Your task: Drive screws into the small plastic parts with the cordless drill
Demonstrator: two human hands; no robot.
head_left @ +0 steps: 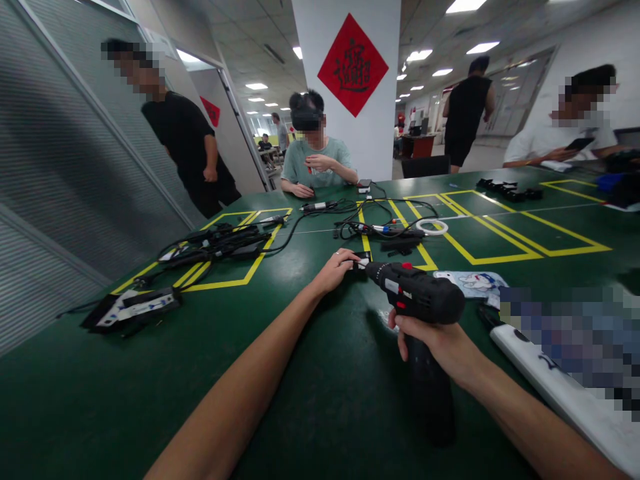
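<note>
My right hand [433, 340] is wrapped round the handle of a black cordless drill [425, 293] with red switches. The drill points left and forward, and the tip of its bit meets a small black part [364, 257] on the table. My left hand [339, 270], with a ring on one finger, has its fingers closed on that part and holds it against the green tabletop [300, 347]. What the part is cannot be made out, since the fingers and bit cover some of it.
Black cables [220, 243] and adapters lie at the left, beside a black-and-white item [135, 307]. More cables [380, 227] and a white ring [433, 227] lie ahead. Yellow tape marks rectangles. A patterned pouch [473, 283] and white object [540, 367] are right. A person [320, 157] sits opposite.
</note>
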